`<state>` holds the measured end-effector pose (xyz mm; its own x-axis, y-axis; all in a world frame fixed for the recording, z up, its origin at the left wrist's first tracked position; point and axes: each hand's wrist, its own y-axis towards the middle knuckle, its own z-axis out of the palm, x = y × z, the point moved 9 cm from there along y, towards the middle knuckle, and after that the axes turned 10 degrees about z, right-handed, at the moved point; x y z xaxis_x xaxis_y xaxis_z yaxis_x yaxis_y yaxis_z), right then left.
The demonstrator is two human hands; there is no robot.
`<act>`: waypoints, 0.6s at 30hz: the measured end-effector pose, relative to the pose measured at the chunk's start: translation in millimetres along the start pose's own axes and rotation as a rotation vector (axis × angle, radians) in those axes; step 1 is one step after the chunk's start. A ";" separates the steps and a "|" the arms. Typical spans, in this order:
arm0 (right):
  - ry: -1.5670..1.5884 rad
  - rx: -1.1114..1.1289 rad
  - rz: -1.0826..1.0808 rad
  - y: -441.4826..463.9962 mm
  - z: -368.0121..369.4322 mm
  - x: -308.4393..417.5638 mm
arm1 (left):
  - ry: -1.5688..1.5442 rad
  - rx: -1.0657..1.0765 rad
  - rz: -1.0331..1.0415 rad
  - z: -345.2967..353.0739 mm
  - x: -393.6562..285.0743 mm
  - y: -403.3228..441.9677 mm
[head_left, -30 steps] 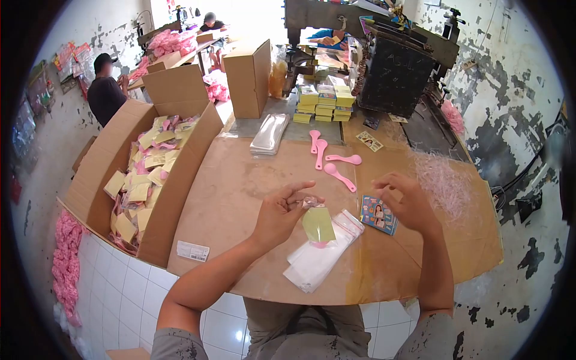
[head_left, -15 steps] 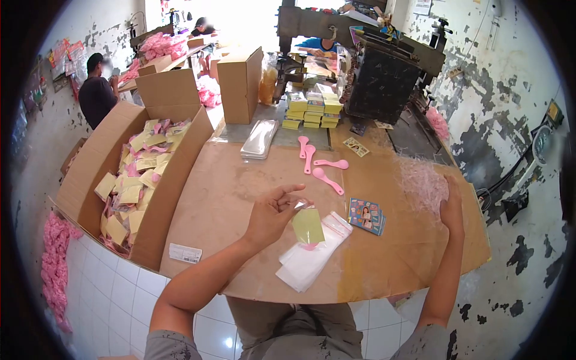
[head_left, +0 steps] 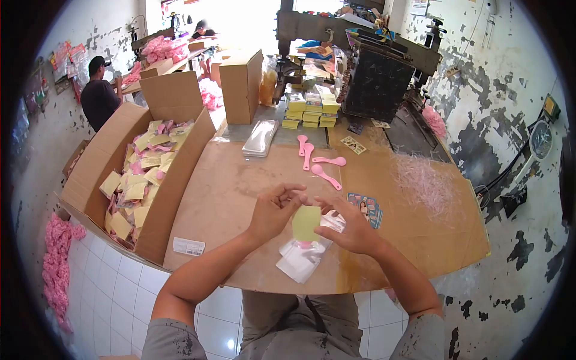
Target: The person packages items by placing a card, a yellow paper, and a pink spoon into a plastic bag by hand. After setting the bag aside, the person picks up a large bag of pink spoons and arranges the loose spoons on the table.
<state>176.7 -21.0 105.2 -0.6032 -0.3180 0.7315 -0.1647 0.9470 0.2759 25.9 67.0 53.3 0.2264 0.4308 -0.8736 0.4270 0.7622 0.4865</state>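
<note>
Packet [head_left: 307,229]: raised above the tabletop [head_left: 225,186], between the hands; green card [head_left: 306,217] visible through clear film. A pink item [head_left: 306,245] shows below the card; its shape cannot be made out.

Left hand [head_left: 273,213]: thumb and fingers pinched on the packet's upper end; the film there is hard to distinguish from the fingertips.

Right hand [head_left: 353,231]: curved, thumb overlapping the card's right edge. Whether it grips or merely lies in front cannot be told.

White sleeves [head_left: 293,269]: on the tabletop below the packet, upper part partly hidden by the right hand.

Label [head_left: 188,246]: near the tabletop's left edge, print illegible.

Picture cards [head_left: 376,211]: just beyond the right hand, partly covered by it.

Box [head_left: 96,180]: at left, filled with packets; lower layers hidden.

Spoons [head_left: 326,177]: four, pink, beyond the hands.

Shreds [head_left: 427,185]: right side, strands indistinct.

Clear bags [head_left: 260,138]: stacked left of the spoons; count unreadable.

Yellow stacks [head_left: 311,109]: far side, beside the black machine [head_left: 378,81], which obscures the area behind it.
</note>
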 end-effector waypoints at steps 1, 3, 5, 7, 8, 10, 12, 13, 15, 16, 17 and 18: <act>0.018 0.011 0.011 5.8 7.0 1.6 | 0.006 0.008 0.006 0.5 -0.5 -2.2; 0.163 0.075 0.096 19.8 15.8 -14.9 | 0.010 0.017 0.023 1.3 -3.7 -1.7; 0.288 0.170 0.191 26.3 22.5 -32.5 | -0.105 -0.011 0.008 0.6 -5.5 1.0; 0.460 0.217 0.210 26.8 20.5 -33.6 | -0.200 -0.004 -0.020 3.6 -4.8 1.7; 0.547 0.235 0.216 27.6 17.9 -34.4 | -0.234 0.025 -0.038 5.8 -3.7 3.0; 0.537 0.232 0.224 27.1 12.7 -44.1 | -0.252 0.069 -0.053 12.2 2.7 3.4; 0.491 0.237 0.221 25.6 11.5 -54.8 | -0.218 0.094 -0.050 18.5 11.4 -1.7; 0.499 0.241 0.236 23.5 12.5 -57.1 | -0.195 0.116 -0.081 20.6 14.3 -4.7; 0.509 0.249 0.262 22.4 11.9 -58.2 | -0.148 0.157 -0.135 23.7 12.7 -7.3; 0.535 0.253 0.274 22.4 11.8 -59.0 | -0.142 0.137 -0.157 22.4 11.7 -7.8; 0.560 0.258 0.283 22.2 12.3 -60.1 | -0.130 0.129 -0.150 21.0 8.6 -6.7; 0.588 0.265 0.293 23.1 12.3 -62.1 | -0.117 0.122 -0.147 19.8 6.5 -6.9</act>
<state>200.7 21.2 58.6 -0.1425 0.0506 0.9885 -0.2894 0.9529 -0.0905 41.8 55.0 44.0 0.2510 0.2548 -0.9339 0.5638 0.7457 0.3550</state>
